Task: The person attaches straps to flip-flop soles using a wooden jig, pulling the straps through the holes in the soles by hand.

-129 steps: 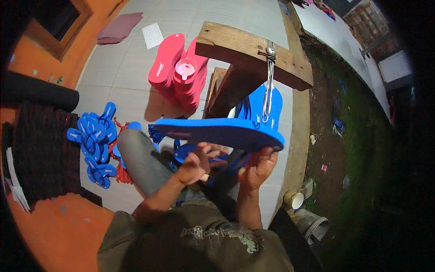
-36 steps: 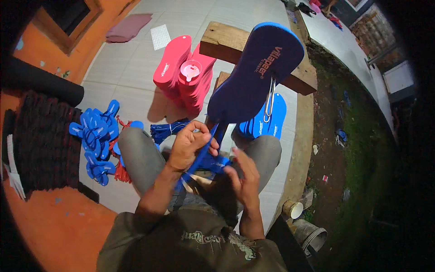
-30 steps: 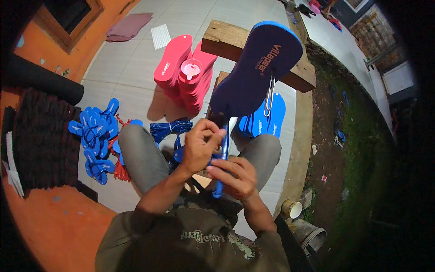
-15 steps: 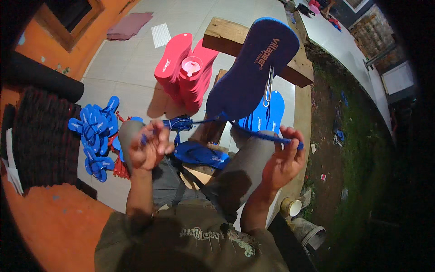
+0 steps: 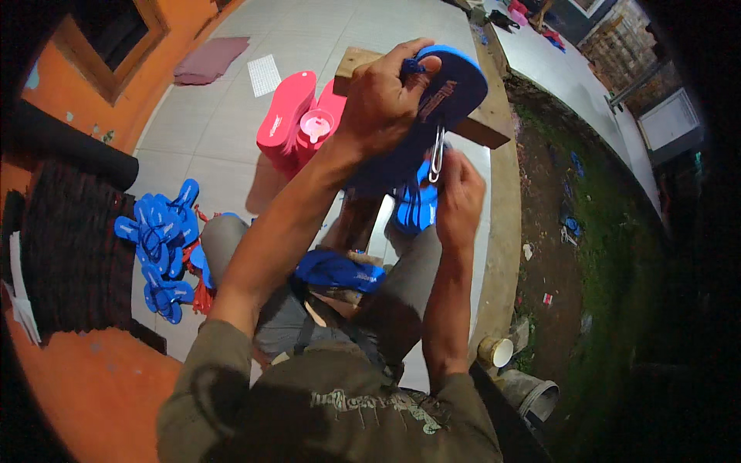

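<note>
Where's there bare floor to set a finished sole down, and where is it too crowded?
Bare tiled floor lies between the red sole stack, the pile of blue straps and the white mat. It is crowded at the wooden block, where the left hand and right hand work the dark blue sole.

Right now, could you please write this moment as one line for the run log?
left hand: grips blue sandal sole | right hand: at metal hook under sole | wooden block: behind | red soles: stacked left
</note>
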`<action>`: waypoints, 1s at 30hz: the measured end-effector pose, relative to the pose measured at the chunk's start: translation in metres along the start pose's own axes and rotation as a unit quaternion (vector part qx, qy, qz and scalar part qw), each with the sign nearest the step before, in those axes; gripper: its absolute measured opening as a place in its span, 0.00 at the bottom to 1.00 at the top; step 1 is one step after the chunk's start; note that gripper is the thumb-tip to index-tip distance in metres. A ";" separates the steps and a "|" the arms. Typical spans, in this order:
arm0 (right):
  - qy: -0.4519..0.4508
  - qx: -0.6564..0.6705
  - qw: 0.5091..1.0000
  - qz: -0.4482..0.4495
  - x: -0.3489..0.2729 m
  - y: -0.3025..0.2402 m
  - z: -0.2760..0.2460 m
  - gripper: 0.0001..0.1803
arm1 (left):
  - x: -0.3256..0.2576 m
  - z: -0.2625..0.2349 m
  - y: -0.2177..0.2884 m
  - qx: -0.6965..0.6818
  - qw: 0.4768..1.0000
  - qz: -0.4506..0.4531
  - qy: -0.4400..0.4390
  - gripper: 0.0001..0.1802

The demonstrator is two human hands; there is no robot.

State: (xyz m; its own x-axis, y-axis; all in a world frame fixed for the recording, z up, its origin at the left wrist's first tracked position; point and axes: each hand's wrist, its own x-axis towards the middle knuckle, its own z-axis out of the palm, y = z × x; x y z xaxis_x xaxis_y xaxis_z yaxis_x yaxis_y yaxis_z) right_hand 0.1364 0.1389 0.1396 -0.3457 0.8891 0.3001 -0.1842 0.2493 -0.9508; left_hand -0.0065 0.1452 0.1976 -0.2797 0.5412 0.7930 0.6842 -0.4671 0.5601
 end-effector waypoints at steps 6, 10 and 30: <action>-0.081 0.125 0.988 -0.030 -0.028 0.000 -0.004 0.24 | 0.011 0.003 0.003 -0.029 0.989 -0.127 -0.076 0.21; -0.107 0.129 0.985 -0.041 -0.019 0.000 -0.003 0.24 | 0.009 0.004 -0.001 -0.040 0.985 -0.137 -0.093 0.25; 0.094 0.017 0.995 -0.029 0.009 -0.048 0.009 0.15 | -0.028 -0.014 0.028 -0.401 0.872 -0.267 -0.082 0.27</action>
State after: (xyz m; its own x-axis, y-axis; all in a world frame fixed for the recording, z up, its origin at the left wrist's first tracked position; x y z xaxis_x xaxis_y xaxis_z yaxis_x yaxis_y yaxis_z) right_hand 0.1340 0.1313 0.1882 -0.1559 0.9306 0.3313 -0.2307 0.2918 -0.9282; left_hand 0.0112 0.1075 0.1947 -0.2693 0.8937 0.3589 -0.2250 -0.4207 0.8788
